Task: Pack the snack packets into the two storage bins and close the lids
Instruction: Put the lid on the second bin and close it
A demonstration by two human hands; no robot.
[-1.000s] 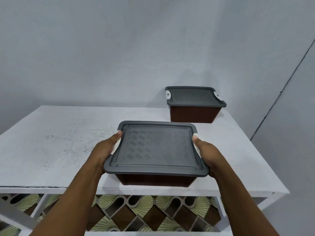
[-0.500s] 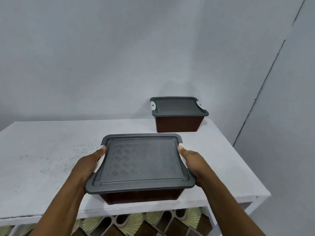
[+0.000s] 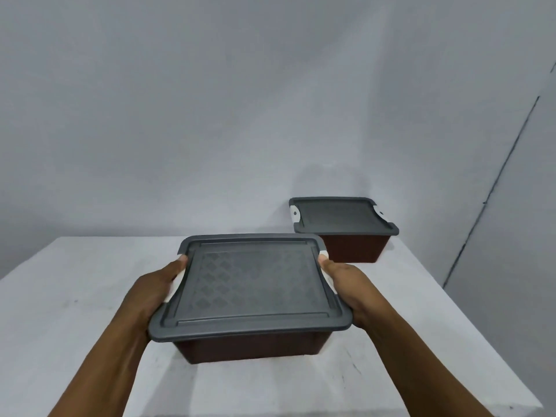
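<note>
A brown storage bin (image 3: 249,346) with a grey patterned lid (image 3: 249,284) closed on it is held just above the white table (image 3: 75,311), near its middle. My left hand (image 3: 153,290) grips the bin's left side by the white latch, and my right hand (image 3: 349,290) grips its right side. A second brown bin (image 3: 352,246) with its grey lid (image 3: 343,216) shut and white latches stands at the table's far right corner against the wall. No snack packets are in view.
A grey wall (image 3: 210,115) rises right behind the table. The table's right edge (image 3: 469,320) falls away toward a second wall with a dark vertical seam (image 3: 493,188).
Both hands have carried the near bin forward and to the right, toward the far bin. The view has tilted up, so the table's front edge and the patterned floor are out of sight.
</note>
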